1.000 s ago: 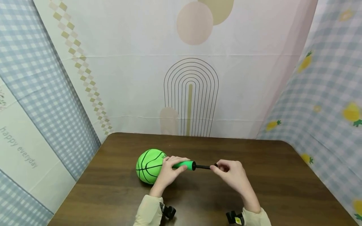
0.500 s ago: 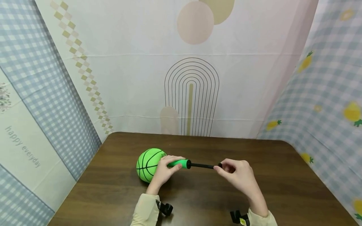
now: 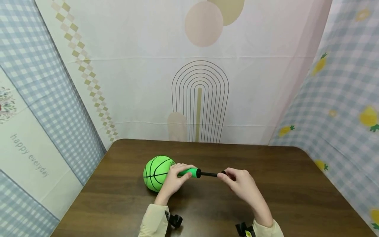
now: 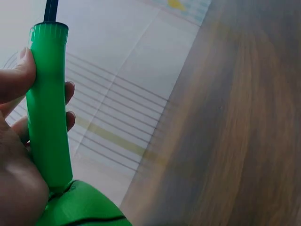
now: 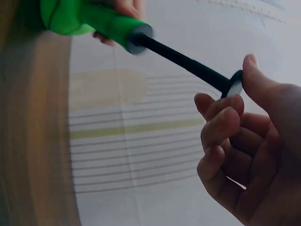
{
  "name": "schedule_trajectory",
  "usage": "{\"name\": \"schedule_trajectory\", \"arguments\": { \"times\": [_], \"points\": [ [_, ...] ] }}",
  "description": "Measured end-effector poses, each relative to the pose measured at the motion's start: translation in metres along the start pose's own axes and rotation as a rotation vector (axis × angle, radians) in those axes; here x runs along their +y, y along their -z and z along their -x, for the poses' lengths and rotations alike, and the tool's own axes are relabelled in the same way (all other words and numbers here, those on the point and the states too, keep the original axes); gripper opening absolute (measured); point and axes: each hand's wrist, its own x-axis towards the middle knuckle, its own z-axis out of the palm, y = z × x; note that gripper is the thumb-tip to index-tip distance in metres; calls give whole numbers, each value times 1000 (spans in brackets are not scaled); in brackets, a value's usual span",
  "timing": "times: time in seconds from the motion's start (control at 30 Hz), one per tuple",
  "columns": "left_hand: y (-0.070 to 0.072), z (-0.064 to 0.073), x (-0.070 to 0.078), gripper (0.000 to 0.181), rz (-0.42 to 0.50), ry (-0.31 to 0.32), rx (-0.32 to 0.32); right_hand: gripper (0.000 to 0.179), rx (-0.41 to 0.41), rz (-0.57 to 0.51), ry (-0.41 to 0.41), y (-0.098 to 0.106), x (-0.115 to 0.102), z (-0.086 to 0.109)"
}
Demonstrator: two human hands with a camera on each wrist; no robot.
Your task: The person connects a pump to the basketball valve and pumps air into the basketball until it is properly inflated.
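A green ball with black basketball lines (image 3: 154,174) sits on the table, left of centre. My left hand (image 3: 172,181) wraps around the green barrel of a hand pump (image 4: 48,103), thumb on one side and fingertips on the other. The barrel's far end meets the ball in the left wrist view. From its other end a black rod (image 5: 183,60) sticks partway out toward the right. My right hand (image 3: 241,184) pinches the round black end knob (image 5: 233,86) between thumb and fingers.
The brown wooden table (image 3: 266,191) carries the ball. Behind it hangs a pale printed cloth (image 3: 142,92); blue checked cloths hang at both sides. Small black wrist cameras are strapped at each sleeve.
My right hand first drew the rod rightward, out of the barrel, then pushed it back left, so less rod shows now. The left hand and ball shifted only slightly.
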Motion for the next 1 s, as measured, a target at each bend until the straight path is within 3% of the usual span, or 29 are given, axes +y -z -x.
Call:
{"name": "schedule_trajectory", "arguments": {
  "times": [0.4, 0.53, 0.8, 1.0],
  "points": [
    [-16, -1, 12, 23, -53, -109, 6, 37, -9, 59, -100, -31, -3, -10],
    [-19, 0, 12, 23, -86, -146, 19, 37, -17, 24, -105, -38, -2, -12],
    [-19, 0, 11, 24, -44, -143, 26, 35, -33, -106, -133, -40, 4, -14],
    [-16, 0, 9, 25, -79, -180, 51, 32, 15, -78, -105, -39, 6, -14]
  ]
}}
